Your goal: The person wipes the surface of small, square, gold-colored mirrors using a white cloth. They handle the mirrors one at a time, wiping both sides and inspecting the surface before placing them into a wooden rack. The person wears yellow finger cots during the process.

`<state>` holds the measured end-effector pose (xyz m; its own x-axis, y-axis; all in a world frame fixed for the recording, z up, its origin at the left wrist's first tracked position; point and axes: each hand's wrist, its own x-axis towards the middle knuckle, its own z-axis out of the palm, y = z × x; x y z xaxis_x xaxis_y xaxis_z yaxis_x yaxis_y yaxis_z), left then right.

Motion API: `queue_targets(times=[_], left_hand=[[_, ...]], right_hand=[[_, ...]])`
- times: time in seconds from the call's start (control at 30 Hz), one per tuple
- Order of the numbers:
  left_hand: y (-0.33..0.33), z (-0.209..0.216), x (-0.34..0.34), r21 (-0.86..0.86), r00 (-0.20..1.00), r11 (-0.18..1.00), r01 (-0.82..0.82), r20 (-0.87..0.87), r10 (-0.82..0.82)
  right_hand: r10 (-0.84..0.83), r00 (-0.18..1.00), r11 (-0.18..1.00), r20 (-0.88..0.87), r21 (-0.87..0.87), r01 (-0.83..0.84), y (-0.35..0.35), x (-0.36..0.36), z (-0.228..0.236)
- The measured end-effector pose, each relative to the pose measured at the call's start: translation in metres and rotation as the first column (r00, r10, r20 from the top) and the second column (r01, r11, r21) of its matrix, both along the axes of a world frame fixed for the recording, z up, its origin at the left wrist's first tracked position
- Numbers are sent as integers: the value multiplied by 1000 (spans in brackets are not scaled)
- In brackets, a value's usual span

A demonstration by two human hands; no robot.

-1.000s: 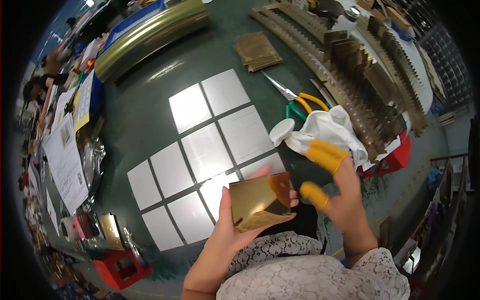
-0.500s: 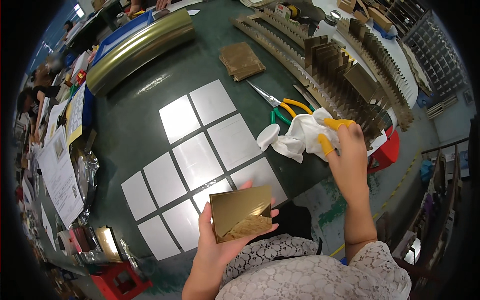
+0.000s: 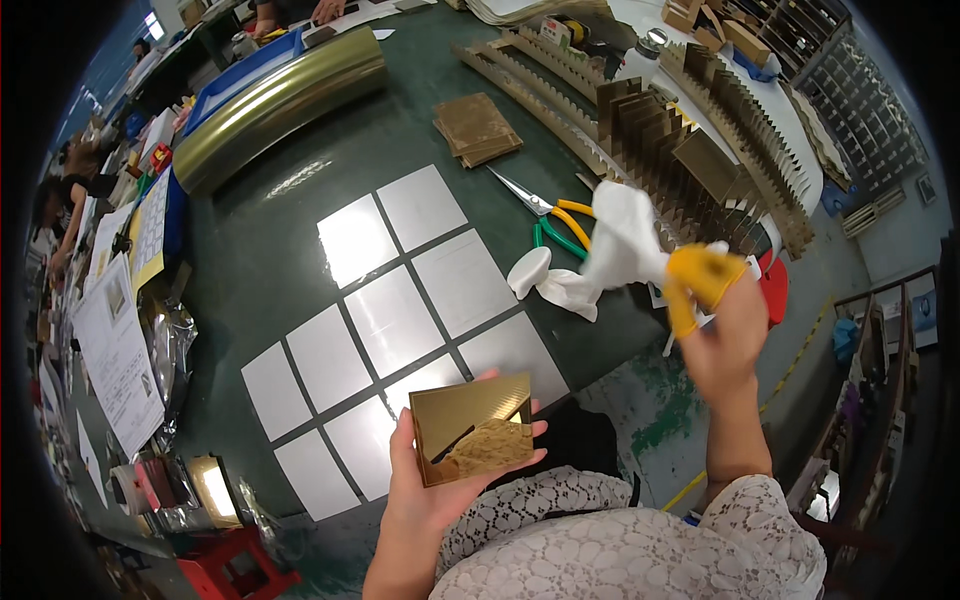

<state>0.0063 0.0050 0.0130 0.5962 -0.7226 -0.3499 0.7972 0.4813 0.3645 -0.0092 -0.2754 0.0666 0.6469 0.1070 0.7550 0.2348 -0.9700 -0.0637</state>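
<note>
My left hand [image 3: 428,508] is closed round the edges of a shiny gold mirror plate [image 3: 465,415], held face up over the near edge of the green table. Yellow finger cots cover the thumb and a finger of my right hand [image 3: 728,325], which is blurred by motion. It pinches a white cloth [image 3: 622,240], lifted over the table's right side and apart from the plate. Beside the cloth lie a round white pad [image 3: 528,270] and a crumpled white piece [image 3: 572,292]. Just beyond them rest scissors [image 3: 522,195] with yellow and green handles.
Silver square sheets [image 3: 395,320] lie in rows on the table [image 3: 250,240]. Farther off are a stack of brown plates [image 3: 477,130] and a gold roll [image 3: 290,105]. Toothed racks [image 3: 690,150] holding upright plates line the right. Papers [image 3: 115,350] hang at left.
My right hand has raised the white cloth off the table and drawn back to the right. The gold plate in my left hand has shifted slightly left.
</note>
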Motion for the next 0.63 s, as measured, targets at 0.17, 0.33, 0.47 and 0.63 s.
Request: queue_targets(times=[0.17, 0.33, 0.47, 0.63], left_hand=[[0, -6, 1, -6, 1000, 1000, 6, 15, -6], [-1, -11, 3, -100, 1000, 995, 22, 15, -21], [-6, -9, 3, -73, 999, 997, 36, 4, -36], [-5, 0, -1, 35, 1000, 999, -6, 27, 5]], right_hand=[[153, 850, 973, -505, 229, -39, 8, -29, -18], [97, 823, 878, -560, 438, 195, -4, -20, -15], [50, 845, 922, -533, 350, 166, -8, 11, -33], [67, 852, 992, -519, 124, -2, -21, 30, -38]])
